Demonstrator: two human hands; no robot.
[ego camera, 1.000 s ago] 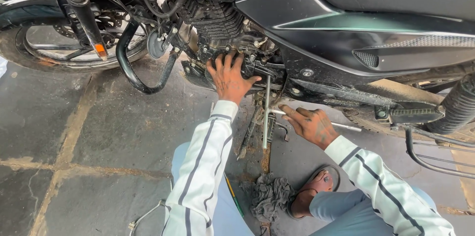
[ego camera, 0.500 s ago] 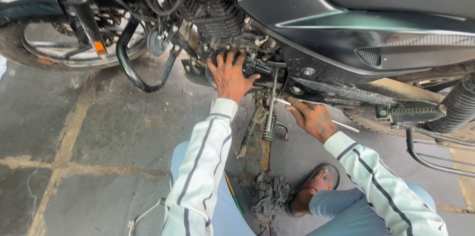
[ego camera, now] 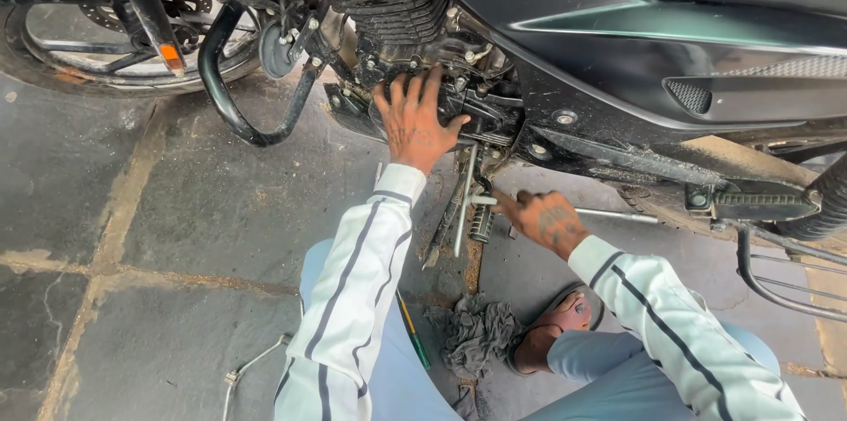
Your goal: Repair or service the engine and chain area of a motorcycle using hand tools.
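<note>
A dark motorcycle (ego camera: 618,24) stands across the top of the head view, its finned engine (ego camera: 388,6) exposed. My left hand (ego camera: 415,121) lies flat with fingers spread on the lower engine case. My right hand (ego camera: 543,220) sits lower, below the frame, closed on a long thin metal rod tool (ego camera: 609,214) that runs level toward the right. Its front end meets the foot peg (ego camera: 481,222) under the engine. Both sleeves are white with dark stripes.
The front wheel (ego camera: 97,50) and a black crash guard (ego camera: 229,86) are at the left. A footrest (ego camera: 750,200) and exhaust (ego camera: 825,205) are at the right. On the stone floor lie a grey rag (ego camera: 476,333), a green-handled screwdriver (ego camera: 413,337) and a wire (ego camera: 251,364). My sandalled foot (ego camera: 551,328) is beside the rag.
The view has shifted slightly closer to the bike. My right hand has moved a little left and up along the rod toward the engine. My left hand stays on the engine case.
</note>
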